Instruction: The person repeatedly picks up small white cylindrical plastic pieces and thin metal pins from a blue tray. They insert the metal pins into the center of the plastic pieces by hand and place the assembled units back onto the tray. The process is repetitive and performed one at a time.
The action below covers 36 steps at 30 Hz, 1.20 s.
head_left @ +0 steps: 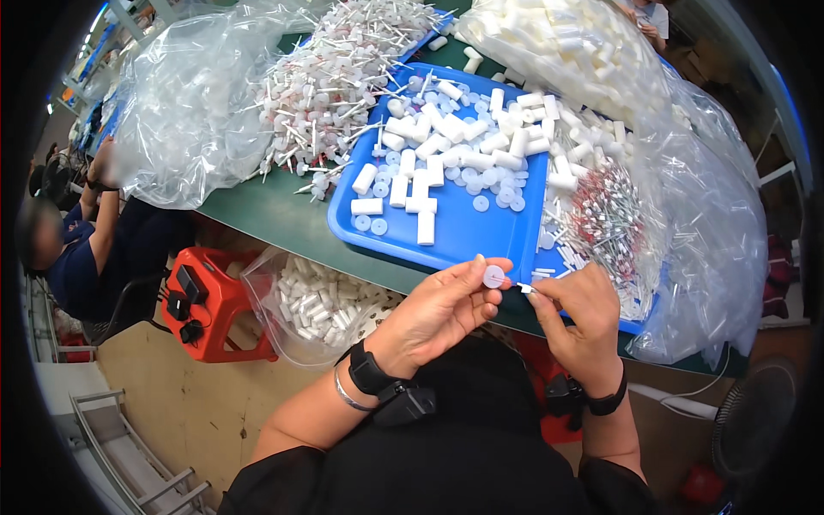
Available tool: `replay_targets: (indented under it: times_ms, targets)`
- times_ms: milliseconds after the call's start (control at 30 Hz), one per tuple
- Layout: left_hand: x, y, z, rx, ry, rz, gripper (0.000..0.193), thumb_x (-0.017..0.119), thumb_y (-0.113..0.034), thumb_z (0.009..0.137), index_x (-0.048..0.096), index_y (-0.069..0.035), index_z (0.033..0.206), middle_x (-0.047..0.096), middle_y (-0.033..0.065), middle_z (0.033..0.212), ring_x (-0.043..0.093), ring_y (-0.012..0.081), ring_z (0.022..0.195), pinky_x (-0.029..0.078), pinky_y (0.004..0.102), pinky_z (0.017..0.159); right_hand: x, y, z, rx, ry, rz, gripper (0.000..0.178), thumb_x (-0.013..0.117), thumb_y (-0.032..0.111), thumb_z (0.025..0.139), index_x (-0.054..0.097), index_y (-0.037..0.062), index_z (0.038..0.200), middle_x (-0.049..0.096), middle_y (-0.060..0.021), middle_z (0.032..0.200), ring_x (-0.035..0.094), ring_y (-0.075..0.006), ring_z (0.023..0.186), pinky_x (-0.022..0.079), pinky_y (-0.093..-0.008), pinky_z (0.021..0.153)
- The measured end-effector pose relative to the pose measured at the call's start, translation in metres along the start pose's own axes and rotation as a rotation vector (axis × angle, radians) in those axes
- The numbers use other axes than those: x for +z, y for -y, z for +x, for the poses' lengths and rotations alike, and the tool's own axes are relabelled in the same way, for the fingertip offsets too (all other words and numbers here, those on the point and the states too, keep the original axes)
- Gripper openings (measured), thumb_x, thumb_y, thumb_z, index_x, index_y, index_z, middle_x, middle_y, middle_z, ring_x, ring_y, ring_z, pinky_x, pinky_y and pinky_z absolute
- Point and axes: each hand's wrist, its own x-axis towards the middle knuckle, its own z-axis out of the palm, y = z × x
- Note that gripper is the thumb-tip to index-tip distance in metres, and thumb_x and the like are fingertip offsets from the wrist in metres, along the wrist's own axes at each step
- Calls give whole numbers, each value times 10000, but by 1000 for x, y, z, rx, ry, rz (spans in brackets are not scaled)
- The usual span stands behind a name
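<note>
My left hand [442, 309] pinches a small round white disc [493, 276] between thumb and fingertips, just in front of the table edge. My right hand [584, 322] holds a thin white pin [525, 287] whose tip points at the disc and nearly touches it. Both hands hover below the near rim of a blue tray [455, 236] that carries several white cylinders [427, 227] and pale round discs [481, 203].
A heap of assembled white pin parts [335, 94] lies at the back left. Clear bags of white parts [566, 43] stand behind. Red-tipped pins [601, 215] lie right of the tray. A bag of cylinders [313, 309] hangs below the green table beside a red stool [215, 313]. Another person [94, 240] sits left.
</note>
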Motion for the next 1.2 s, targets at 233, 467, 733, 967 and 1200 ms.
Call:
replay_targets:
  times_ms: [233,467,733,967,1200]
  targets:
    - [-2,3,-1,24,-42,18,404,574,-298,1054,578,12,1313,659,65,1104,621,83,899,529,232,809,-3,0,-5,-40,23,-108,169,798,56,771,684,73,896,563,-42,748,509,-249,692,388,-388,631]
    - [0,3,0,42,-66,122,374,620,-249,1033,588,-4,1314,677,23,1069,630,74,901,534,230,815,-5,5,-2,-101,5,-231,198,789,21,756,687,55,921,550,-56,744,506,-265,687,375,-400,635]
    - [1,5,-2,67,-35,86,400,644,-266,1019,592,9,1306,658,10,1038,638,73,915,553,227,837,-8,12,0,-130,-2,-275,183,759,26,783,686,28,950,517,-80,741,487,-292,676,357,-431,621]
    - [-4,9,2,98,6,-24,382,618,-351,1022,608,-12,1198,658,38,1082,650,89,938,563,226,860,-4,16,-1,-101,-20,-245,179,748,24,799,666,24,959,521,-102,745,483,-317,670,347,-446,627]
    - [-8,11,8,98,68,-173,414,530,-406,1056,568,-17,1193,649,112,1122,673,183,1014,571,299,933,7,18,-10,-69,43,-184,109,695,-2,839,631,18,925,525,-122,757,475,-323,708,348,-442,662]
